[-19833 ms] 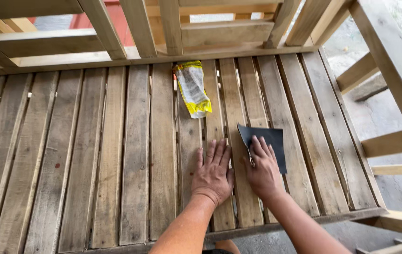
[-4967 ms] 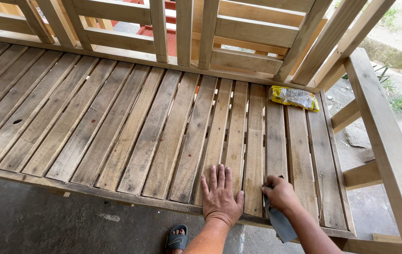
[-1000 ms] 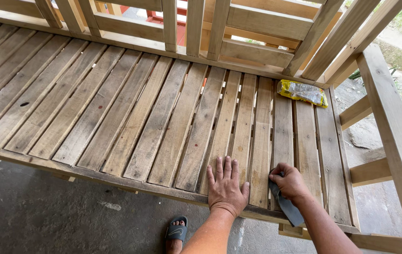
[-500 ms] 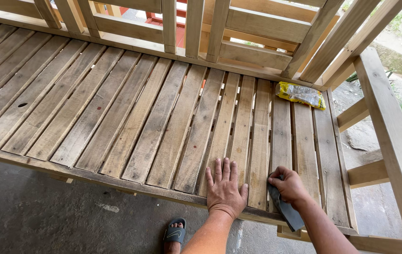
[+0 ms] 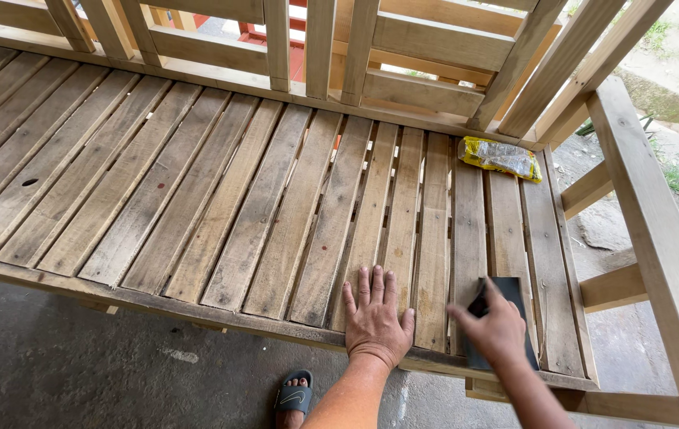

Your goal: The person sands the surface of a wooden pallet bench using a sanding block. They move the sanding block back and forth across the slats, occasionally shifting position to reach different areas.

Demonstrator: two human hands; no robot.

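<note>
While the left hand [image 5: 377, 318] is laid flat with fingers spread on the seat slats [image 5: 276, 214], a dark sandpaper sheet [image 5: 506, 318] is gripped by the blurred right hand [image 5: 494, 330] near the front edge, yellow packet [image 5: 501, 157] left by the backrest [image 5: 403, 56], sandalled foot [image 5: 294, 395] seen below
</note>
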